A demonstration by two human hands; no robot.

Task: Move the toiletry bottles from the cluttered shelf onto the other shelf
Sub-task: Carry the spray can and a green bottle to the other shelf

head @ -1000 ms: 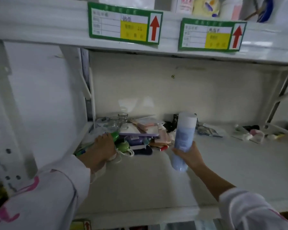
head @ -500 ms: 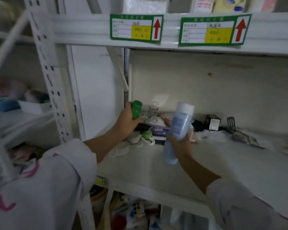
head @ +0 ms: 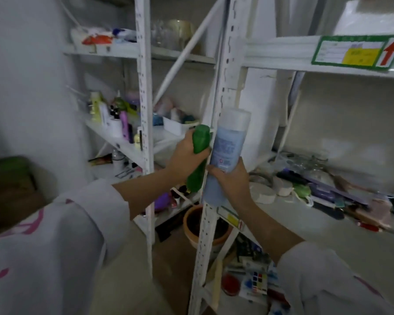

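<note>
Head view: green bottle [head: 198, 155], blue bottle [head: 228, 153] held before upright post [head: 225, 71].

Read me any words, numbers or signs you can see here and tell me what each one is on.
Green-bordered shelf label: a red up arrow; its print is too blurred to read.
Blue bottle: white print, too blurred to read.
Small label on the lower shelf edge: unreadable.
Green bottle: no text visible.

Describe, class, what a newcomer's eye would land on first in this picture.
Two bottles held up at the centre: a green bottle in the left hand and a taller blue bottle in the right hand, in front of a white shelf post. Top right, a green label with a red arrow stands out; lower right lies a heap of clutter.
</note>
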